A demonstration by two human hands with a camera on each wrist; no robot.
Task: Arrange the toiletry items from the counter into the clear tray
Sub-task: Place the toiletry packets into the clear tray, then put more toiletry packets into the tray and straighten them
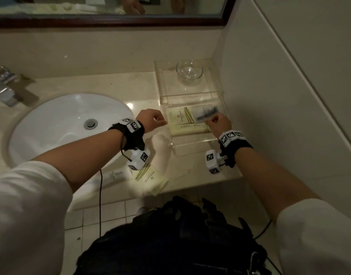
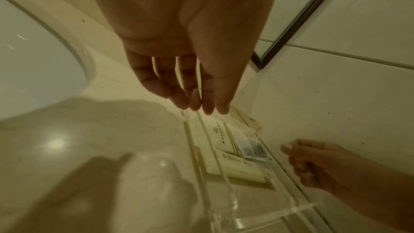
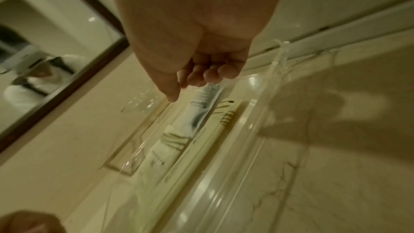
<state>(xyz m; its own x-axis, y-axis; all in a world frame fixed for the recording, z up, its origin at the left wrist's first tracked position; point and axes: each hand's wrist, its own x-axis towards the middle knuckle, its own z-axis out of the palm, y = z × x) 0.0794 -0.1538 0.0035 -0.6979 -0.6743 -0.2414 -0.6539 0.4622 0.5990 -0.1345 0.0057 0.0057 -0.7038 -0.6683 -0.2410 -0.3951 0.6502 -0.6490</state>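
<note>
The clear tray [image 1: 192, 144] stands on the counter to the right of the sink. Pale yellow packets [image 1: 182, 118] lie in its front compartment. A clear packet with a black comb [image 1: 207, 113] lies partly on top of them. My right hand [image 1: 213, 119] hovers at the comb packet's near end with its fingers curled. In the left wrist view a gap shows between the right hand [image 2: 295, 155] and the comb packet [image 2: 253, 146]. My left hand [image 2: 197, 102] hangs relaxed and empty over the tray's left rim [image 2: 201, 148].
A yellow packet [image 1: 150, 177], a white tube [image 1: 116, 175] and a whitish bottle [image 1: 160, 149] lie on the counter by its front edge. A glass bowl [image 1: 189, 69] sits in the tray's back part. The sink [image 1: 67, 124] is on the left, the wall on the right.
</note>
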